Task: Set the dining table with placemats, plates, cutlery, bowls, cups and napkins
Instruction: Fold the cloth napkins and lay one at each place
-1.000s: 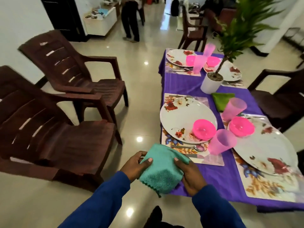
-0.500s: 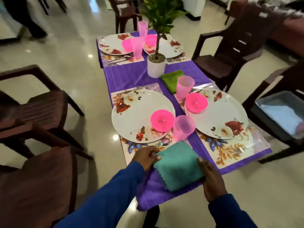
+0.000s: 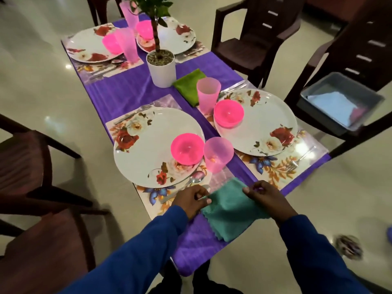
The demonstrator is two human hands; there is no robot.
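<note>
Both hands have shifted to the teal napkin's (image 3: 231, 211) far corners: left hand (image 3: 191, 200) and right hand (image 3: 265, 198) each pinch its top edge on the purple tablecloth (image 3: 131, 90).

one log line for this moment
step: placing napkin | left hand: pinches teal napkin | right hand: pinches it | spot: near table edge by cup

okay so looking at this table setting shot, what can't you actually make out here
All in the head view:
- Plant: its top is cut off by the upper edge.
- Cutlery by the near plate: the left hand covers the handle ends.
- Contents of the grey tub: blurred, only pale cloth shapes show.
- Object on the floor: too blurred to identify.
- Right hand grip on the teal napkin: fingertips are smeared.
</note>
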